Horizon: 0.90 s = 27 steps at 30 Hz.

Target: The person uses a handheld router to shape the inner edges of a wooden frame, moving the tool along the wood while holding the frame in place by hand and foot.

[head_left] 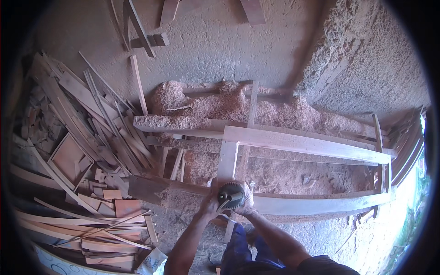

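A heap of offcut boards (87, 137) is being left lying at the far left, with loose strips (91, 229) spread below it. Just right of these, a dark round power tool (229, 196) is being gripped from its left by the left hand (211, 204), fingers curled closed round its body. The tool is being pressed onto the wooden frame (298, 144) at the joint of its near rail. Its right side is being clasped by the right hand (246, 201), likewise closed. Sawdust (256, 110) is being left piled beyond the frame.
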Each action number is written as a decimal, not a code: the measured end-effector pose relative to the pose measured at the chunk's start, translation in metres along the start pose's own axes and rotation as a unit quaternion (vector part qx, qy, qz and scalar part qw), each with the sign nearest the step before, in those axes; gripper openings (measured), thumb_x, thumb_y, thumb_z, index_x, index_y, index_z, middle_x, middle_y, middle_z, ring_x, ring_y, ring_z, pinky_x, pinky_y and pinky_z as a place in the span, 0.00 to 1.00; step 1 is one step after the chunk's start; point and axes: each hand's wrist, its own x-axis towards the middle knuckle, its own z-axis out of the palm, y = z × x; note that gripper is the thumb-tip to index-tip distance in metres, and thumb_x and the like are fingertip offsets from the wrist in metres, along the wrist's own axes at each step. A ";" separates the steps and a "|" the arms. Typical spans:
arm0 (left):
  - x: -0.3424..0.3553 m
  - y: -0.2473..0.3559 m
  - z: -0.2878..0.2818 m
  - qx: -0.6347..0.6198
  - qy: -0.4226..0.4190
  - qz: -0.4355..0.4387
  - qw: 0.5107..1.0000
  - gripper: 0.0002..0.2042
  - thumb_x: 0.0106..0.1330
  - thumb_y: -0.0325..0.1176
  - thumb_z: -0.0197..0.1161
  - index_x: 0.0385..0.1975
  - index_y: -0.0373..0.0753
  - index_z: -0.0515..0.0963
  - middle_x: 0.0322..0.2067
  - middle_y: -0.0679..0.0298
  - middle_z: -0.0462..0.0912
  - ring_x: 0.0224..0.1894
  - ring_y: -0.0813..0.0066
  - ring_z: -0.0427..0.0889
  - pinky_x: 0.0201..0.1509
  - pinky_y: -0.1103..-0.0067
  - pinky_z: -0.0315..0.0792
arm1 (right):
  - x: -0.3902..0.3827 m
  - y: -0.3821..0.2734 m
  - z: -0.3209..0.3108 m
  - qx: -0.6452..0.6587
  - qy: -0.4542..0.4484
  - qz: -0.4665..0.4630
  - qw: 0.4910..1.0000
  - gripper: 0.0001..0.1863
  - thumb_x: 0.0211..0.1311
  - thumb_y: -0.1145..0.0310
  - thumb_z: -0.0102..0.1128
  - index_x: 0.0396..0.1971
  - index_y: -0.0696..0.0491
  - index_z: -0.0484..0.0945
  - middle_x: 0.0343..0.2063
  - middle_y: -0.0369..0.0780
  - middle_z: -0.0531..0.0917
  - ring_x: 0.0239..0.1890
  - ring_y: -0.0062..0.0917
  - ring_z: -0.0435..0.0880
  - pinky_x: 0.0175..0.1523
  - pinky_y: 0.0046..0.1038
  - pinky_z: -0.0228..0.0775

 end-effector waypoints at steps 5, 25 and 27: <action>0.003 -0.005 0.009 -0.021 0.068 -0.024 0.997 0.32 0.68 0.49 0.61 0.65 0.34 0.62 0.58 0.51 0.73 0.58 0.59 0.75 0.61 0.69 0.74 | 0.012 -0.006 -0.003 0.021 0.017 0.018 0.999 0.33 0.36 0.51 0.78 0.47 0.44 0.82 0.48 0.38 0.82 0.53 0.35 0.78 0.61 0.41 0.66; 0.009 0.087 -0.038 0.165 -0.004 -0.113 0.980 0.62 0.52 0.46 0.79 0.75 0.31 0.35 0.75 0.40 0.44 0.75 0.44 0.53 0.75 0.66 0.61 | 0.094 0.004 -0.014 0.239 -0.023 0.127 0.963 0.39 0.47 0.38 0.69 0.59 0.41 0.72 0.52 0.33 0.78 0.61 0.24 0.71 0.71 0.37 0.48; 0.015 0.091 -0.035 0.173 0.000 -0.095 0.980 0.62 0.52 0.46 0.79 0.75 0.31 0.35 0.75 0.40 0.45 0.75 0.44 0.53 0.75 0.66 0.62 | 0.101 0.027 -0.003 0.351 0.008 0.162 0.922 0.40 0.47 0.38 0.69 0.59 0.41 0.72 0.53 0.32 0.78 0.60 0.24 0.71 0.71 0.37 0.47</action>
